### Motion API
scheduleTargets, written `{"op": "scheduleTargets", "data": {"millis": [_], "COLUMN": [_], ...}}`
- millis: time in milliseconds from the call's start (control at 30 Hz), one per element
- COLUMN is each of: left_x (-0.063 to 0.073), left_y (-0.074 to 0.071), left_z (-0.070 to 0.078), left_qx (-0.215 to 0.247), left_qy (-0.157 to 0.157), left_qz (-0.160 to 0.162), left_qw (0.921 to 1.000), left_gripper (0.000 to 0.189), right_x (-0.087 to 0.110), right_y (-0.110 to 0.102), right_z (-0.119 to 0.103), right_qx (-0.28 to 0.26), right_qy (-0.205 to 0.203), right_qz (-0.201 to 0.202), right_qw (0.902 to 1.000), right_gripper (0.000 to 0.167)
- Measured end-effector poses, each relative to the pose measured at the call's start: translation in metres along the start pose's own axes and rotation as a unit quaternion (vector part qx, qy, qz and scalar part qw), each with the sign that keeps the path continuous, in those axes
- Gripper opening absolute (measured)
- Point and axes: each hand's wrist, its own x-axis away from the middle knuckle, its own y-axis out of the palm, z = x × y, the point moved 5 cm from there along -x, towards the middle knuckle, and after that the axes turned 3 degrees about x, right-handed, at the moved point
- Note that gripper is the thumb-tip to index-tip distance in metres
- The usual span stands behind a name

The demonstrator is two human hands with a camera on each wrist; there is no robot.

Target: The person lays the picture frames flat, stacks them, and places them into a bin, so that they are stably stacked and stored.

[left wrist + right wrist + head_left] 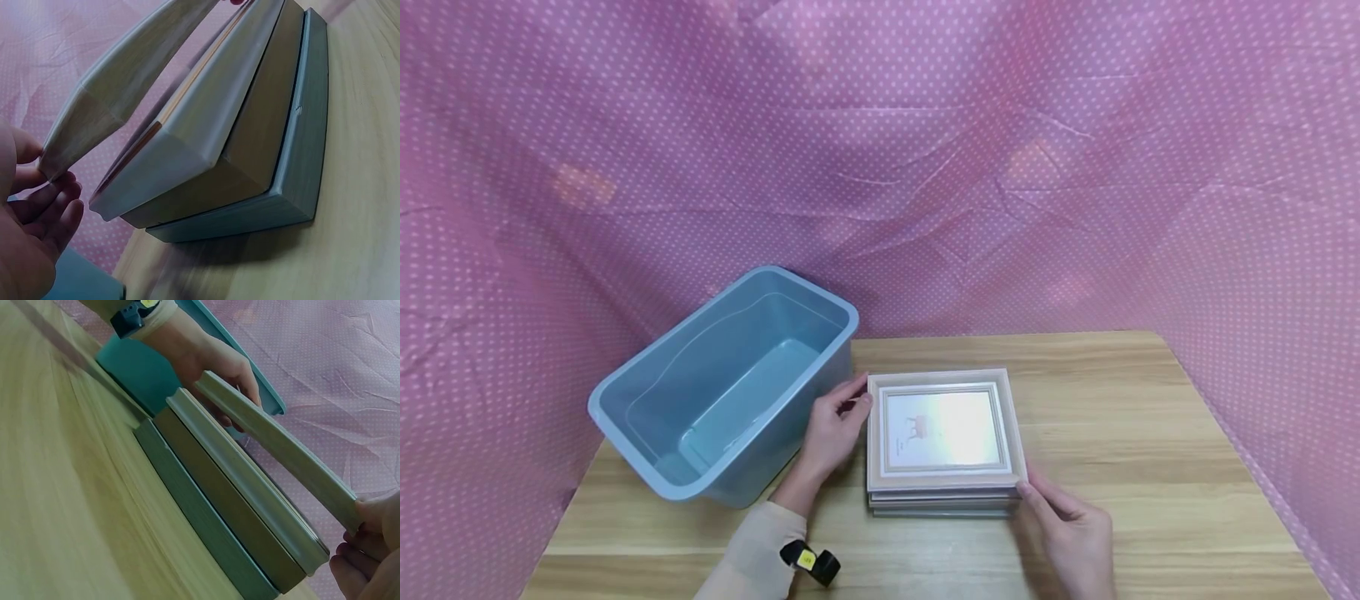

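Observation:
Both hands hold a pale wooden picture frame (943, 481) by its opposite sides, with a small animal drawing behind its shiny front. My left hand (835, 429) pinches its left edge, and my right hand (1071, 533) pinches the near right corner between thumb and fingers. In the wrist views a gap shows between this frame and the stack beneath it. That stack holds a whitish picture frame (187, 147), a brown one (250, 137) and a grey-green one (187, 490) at the bottom, lying flat on the wooden table (1112, 417).
A blue-grey plastic bin (782, 442) stands at the left of the table, close beside my left hand, and its inside shows nothing in it. Pink dotted cloth (925, 208) hangs behind the table and on both sides. A black strap (812, 560) sits on my left wrist.

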Motion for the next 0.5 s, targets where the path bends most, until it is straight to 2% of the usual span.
{"op": "scheduleTargets", "data": {"millis": [267, 500], "left_x": [0.0057, 0.0095], "left_y": [0.0029, 0.0055], "left_z": [-0.0028, -0.0062], "left_qx": [-0.016, -0.039], "left_qy": [0.009, -0.015], "left_qz": [-0.013, -0.002], "left_qw": [0.9997, 0.9991], "left_gripper": [0.043, 0.046], "right_x": [0.0055, 0.0065], "right_y": [0.0032, 0.0054], "right_z": [0.0047, 0.0072], "right_qx": [-0.009, -0.017], "right_qy": [0.032, 0.022], "right_qz": [-0.002, 0.001], "right_qw": [0.9995, 0.9996], "right_gripper": [0.027, 0.026]}}
